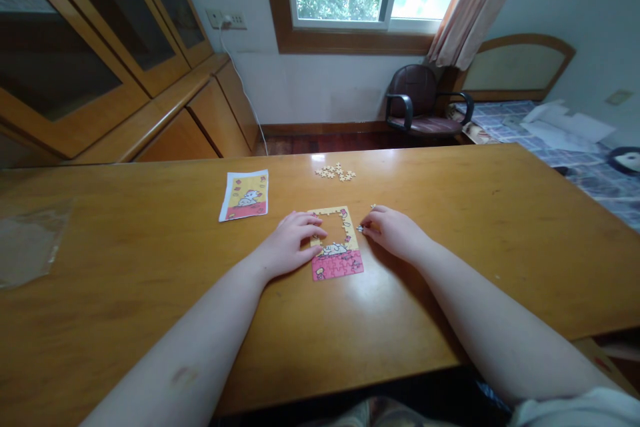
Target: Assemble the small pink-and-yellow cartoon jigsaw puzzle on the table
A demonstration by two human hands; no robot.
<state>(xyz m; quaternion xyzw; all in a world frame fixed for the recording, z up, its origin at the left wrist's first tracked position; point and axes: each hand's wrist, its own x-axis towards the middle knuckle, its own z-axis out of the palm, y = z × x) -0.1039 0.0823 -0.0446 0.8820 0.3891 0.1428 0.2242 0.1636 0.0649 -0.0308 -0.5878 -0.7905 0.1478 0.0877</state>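
A partly assembled jigsaw puzzle (337, 263) lies on the wooden table, pink along the bottom and yellow around a gap in its upper middle. My left hand (295, 240) rests at the puzzle's left edge, fingers spread and lying over its border. Just right of the puzzle, my right hand (390, 228) pinches a small puzzle piece (360, 229) between thumb and fingers. Another piece (373, 206) shows by the knuckles of that hand. Beyond the puzzle, several loose pieces (335, 173) lie in a pile near the table's far edge.
A printed picture card (245, 196) lies left of the puzzle, showing a white animal on yellow and pink. A clear plastic bag (30, 240) is at the table's far left. Past the wooden table (475, 213) stand an armchair (423, 103), a bed and a cabinet (165, 113).
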